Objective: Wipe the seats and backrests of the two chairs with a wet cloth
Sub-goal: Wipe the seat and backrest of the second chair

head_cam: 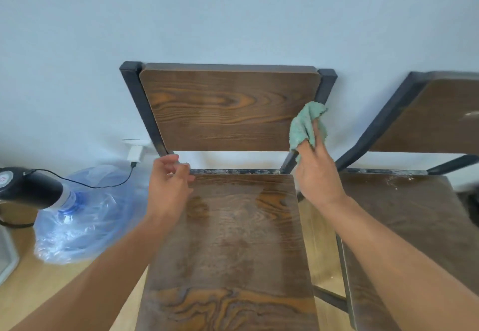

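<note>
Two dark wooden chairs with black metal frames stand side by side against the wall. The left chair's seat [233, 240] shows damp streaks, and its backrest [225, 108] rises in front of me. My right hand [317, 172] grips a green cloth [304, 126] against the backrest's right edge, beside the black post. My left hand [168, 183] hovers over the seat's back left corner, fingers loosely curled, holding nothing. The right chair's seat [414, 216] and backrest [438, 118] carry white specks and dust.
A large blue water bottle [85, 216] with a black pump top [28, 188] lies on the wooden floor at left, its cable running to a wall charger [135, 153]. A narrow gap of floor [321, 247] separates the chairs.
</note>
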